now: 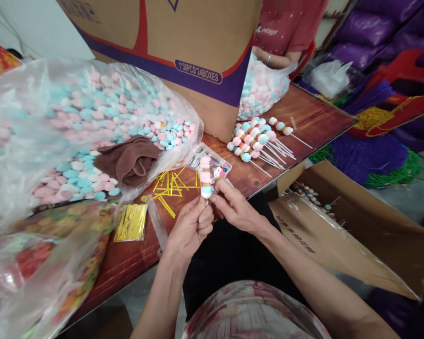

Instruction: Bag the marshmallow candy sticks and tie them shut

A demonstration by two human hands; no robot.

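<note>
An upright marshmallow skewer [206,176], pink, white and blue, stands above my two hands. My left hand [191,223] is closed around its lower end; the fingers hide the stick. At the base of the lowest marshmallow, my right hand [233,205] pinches with thumb and fingertips. What lies in that pinch is too small to tell. Loose gold twist ties [170,186] are scattered on the table just beyond my left hand, and a flat pack of gold twist ties [130,222] lies left of it. Behind the skewer is a printed clear packet [215,162].
A large clear bag of marshmallows [102,108] with a brown cloth [129,160] fills the left. Finished-looking skewers [252,139] lie at the right on the table [318,115]. A tall carton [198,37] stands behind; an open carton [371,226] sits low right. A person [286,33] sits opposite.
</note>
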